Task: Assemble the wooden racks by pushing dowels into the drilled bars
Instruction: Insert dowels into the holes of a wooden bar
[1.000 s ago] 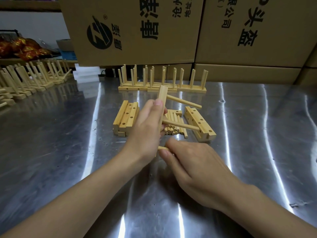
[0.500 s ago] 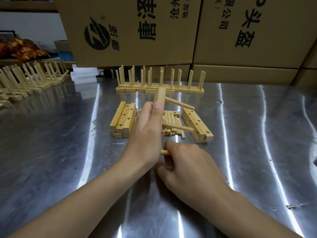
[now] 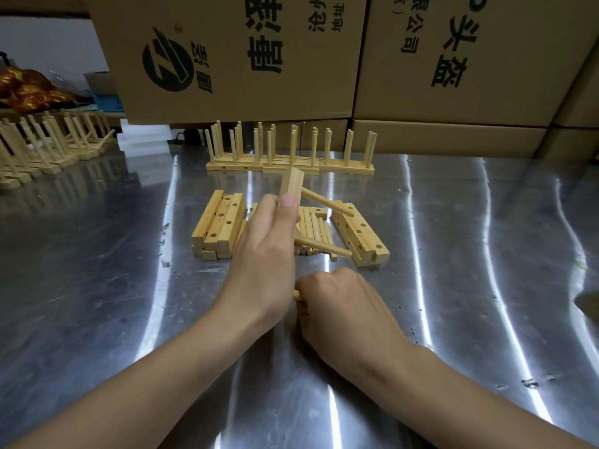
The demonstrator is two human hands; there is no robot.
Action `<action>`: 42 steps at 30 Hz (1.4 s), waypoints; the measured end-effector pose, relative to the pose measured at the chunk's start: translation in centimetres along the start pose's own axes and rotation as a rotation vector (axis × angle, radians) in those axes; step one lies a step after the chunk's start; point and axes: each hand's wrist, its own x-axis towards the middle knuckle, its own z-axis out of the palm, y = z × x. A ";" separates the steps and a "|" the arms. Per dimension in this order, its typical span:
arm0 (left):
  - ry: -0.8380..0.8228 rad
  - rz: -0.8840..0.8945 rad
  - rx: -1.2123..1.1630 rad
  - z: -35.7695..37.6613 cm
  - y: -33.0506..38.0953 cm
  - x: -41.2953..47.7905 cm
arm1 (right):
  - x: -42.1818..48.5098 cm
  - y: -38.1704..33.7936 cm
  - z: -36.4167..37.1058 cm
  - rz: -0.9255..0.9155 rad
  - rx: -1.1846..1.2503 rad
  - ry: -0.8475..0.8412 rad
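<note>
Right hand (image 3: 343, 303): fingers curled tight round a dowel (image 3: 297, 295). Only its tip shows, poking out the left side of the fist. The dowel's long axis runs roughly left-right, tip aimed at the heel of the left hand (image 3: 269, 254).

Left hand: wrapped round the drilled bar (image 3: 291, 187), thumb lying up its near face. The bar stands near upright with its top end clear above the thumb.

Two seated dowels, upper (image 3: 327, 205) and lower (image 3: 324, 248), stick out of the bar to the right. Judged step: third dowel going in low on the bar.

Key relation: the bar's lower end lies just left of the dowel tip, so the push goes leftward, parallel to the seated pair. The target hole is hidden behind the left hand; cannot tell whether the tip is in it yet.

Behind the hands on the steel table (image 3: 97, 286):
- loose dowels (image 3: 312, 231)
- bar stacks left (image 3: 220, 225) and right (image 3: 359, 234) of them
- finished racks (image 3: 291, 157) further back
</note>
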 end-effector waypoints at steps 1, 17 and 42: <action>-0.009 0.010 0.004 0.1 0.0 -0.1 | 0.0 0.1 0.0 -0.013 0.004 -0.004; -0.094 0.055 0.028 0.7 -0.4 -0.2 | -0.9 -0.4 -1.3 0.039 -0.022 -0.132; -0.155 0.066 -0.099 -0.8 -0.3 0.4 | 1.0 3.1 -4.1 0.589 1.606 0.326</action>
